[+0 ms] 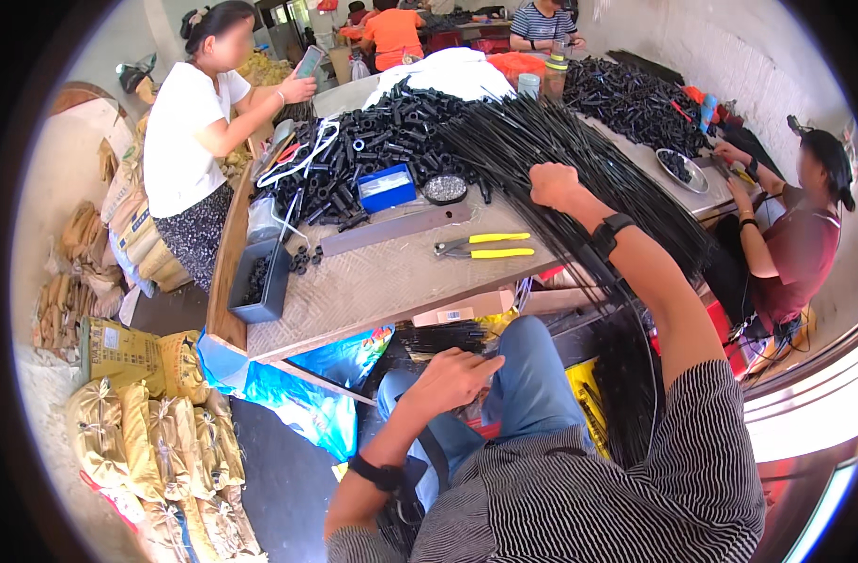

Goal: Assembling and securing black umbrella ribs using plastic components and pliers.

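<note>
My right hand [557, 186] is closed at the near left edge of a large heap of long, thin black rods [617, 178], its fingers curled down onto them. How many rods it grips is hidden. Low over my lap, my left hand [451, 381] is closed with its fingertips together; a small dark bit shows at the tips, too small to name. Yellow-handled pliers [485, 246] lie on the bench between my hands. Beyond them are a flat metal bar [396, 231], a round dish of small silvery pieces [445, 190] and a blue box [387, 188].
Black tubular parts [382, 141] are heaped on the bench [382, 272]. A grey bin [260, 281] stands at its left corner. Filled sacks [147, 432] line the left wall. One person [190, 122] stands at left with a phone; another [795, 235] sits at right by a metal bowl [681, 171].
</note>
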`<state>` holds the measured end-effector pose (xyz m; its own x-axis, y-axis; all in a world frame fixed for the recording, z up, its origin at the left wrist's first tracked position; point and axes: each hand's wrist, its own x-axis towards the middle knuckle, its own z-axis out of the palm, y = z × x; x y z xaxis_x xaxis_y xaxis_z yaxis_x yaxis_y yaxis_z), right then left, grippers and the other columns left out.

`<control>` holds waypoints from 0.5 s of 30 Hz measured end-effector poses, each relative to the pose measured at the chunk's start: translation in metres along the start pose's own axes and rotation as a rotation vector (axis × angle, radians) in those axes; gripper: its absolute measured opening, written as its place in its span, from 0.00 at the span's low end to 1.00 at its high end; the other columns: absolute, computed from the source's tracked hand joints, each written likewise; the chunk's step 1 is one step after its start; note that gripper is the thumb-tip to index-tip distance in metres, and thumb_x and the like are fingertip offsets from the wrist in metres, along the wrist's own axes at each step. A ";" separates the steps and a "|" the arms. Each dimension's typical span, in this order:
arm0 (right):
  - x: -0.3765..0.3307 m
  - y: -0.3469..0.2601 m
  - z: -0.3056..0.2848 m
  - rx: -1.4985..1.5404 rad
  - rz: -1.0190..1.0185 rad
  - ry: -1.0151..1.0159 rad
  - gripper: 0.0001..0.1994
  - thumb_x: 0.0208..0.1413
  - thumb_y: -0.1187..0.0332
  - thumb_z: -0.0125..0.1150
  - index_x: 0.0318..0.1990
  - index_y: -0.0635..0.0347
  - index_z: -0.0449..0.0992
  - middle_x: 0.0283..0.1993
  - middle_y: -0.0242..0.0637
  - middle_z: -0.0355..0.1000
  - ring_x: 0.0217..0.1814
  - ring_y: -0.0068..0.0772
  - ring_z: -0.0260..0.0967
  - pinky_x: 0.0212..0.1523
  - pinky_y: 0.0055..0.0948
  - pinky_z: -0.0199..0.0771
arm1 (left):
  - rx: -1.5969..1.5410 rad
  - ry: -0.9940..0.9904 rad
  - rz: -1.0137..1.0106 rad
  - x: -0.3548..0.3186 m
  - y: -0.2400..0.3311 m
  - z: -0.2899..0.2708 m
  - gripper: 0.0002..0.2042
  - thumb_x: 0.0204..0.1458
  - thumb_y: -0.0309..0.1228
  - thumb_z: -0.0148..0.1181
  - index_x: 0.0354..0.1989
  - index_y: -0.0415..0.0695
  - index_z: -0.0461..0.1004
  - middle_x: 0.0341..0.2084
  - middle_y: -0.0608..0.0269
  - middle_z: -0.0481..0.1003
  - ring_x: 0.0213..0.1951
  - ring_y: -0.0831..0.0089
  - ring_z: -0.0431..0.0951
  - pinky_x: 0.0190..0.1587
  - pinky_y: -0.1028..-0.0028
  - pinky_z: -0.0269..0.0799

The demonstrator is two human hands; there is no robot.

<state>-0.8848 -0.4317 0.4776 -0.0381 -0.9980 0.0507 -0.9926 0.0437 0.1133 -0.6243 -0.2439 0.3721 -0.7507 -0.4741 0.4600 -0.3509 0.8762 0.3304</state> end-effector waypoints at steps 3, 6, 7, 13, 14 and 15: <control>0.018 0.028 -0.005 0.017 -0.010 0.179 0.11 0.44 0.65 0.57 0.32 0.63 0.75 0.34 0.46 0.74 0.38 0.46 0.72 0.37 0.39 0.72 | 0.067 -0.150 0.160 0.041 -0.009 0.004 0.16 0.41 0.25 0.52 0.43 0.43 0.70 0.23 0.60 0.72 0.27 0.63 0.72 0.31 0.67 0.69; 0.023 0.031 -0.008 0.017 -0.027 0.118 0.17 0.43 0.56 0.62 0.33 0.62 0.75 0.35 0.44 0.74 0.40 0.44 0.72 0.39 0.39 0.71 | 0.030 -0.155 0.154 0.086 -0.026 0.016 0.15 0.45 0.26 0.51 0.44 0.42 0.70 0.29 0.58 0.74 0.32 0.60 0.74 0.36 0.66 0.69; 0.021 0.027 -0.006 0.009 -0.058 0.075 0.18 0.43 0.54 0.63 0.34 0.61 0.76 0.36 0.43 0.74 0.42 0.43 0.72 0.40 0.38 0.71 | -0.074 -0.072 0.063 0.097 -0.032 0.020 0.16 0.47 0.27 0.50 0.46 0.40 0.68 0.35 0.53 0.72 0.37 0.57 0.73 0.41 0.65 0.68; 0.027 0.034 0.008 -0.053 -0.064 0.044 0.19 0.40 0.51 0.63 0.32 0.59 0.77 0.33 0.41 0.74 0.38 0.42 0.73 0.37 0.36 0.72 | -0.254 0.216 -0.186 0.169 -0.068 0.066 0.25 0.49 0.27 0.49 0.55 0.29 0.52 0.53 0.33 0.57 0.55 0.44 0.58 0.57 0.62 0.56; 0.029 0.035 0.006 -0.057 -0.073 0.035 0.17 0.41 0.54 0.63 0.31 0.59 0.77 0.32 0.41 0.74 0.37 0.42 0.73 0.37 0.36 0.72 | -0.215 0.246 -0.229 0.178 -0.073 0.069 0.26 0.49 0.26 0.49 0.55 0.27 0.51 0.53 0.31 0.55 0.55 0.42 0.57 0.57 0.62 0.55; 0.031 0.033 0.005 -0.057 -0.073 0.034 0.17 0.41 0.54 0.63 0.31 0.59 0.77 0.32 0.41 0.74 0.37 0.42 0.73 0.37 0.36 0.72 | -0.175 0.276 -0.273 0.187 -0.079 0.071 0.27 0.48 0.26 0.50 0.55 0.25 0.49 0.53 0.28 0.54 0.55 0.40 0.56 0.58 0.61 0.55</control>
<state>-0.9195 -0.4618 0.4776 0.0385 -0.9965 0.0738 -0.9843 -0.0251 0.1745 -0.7768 -0.3953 0.3738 -0.4572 -0.7127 0.5320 -0.3980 0.6989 0.5942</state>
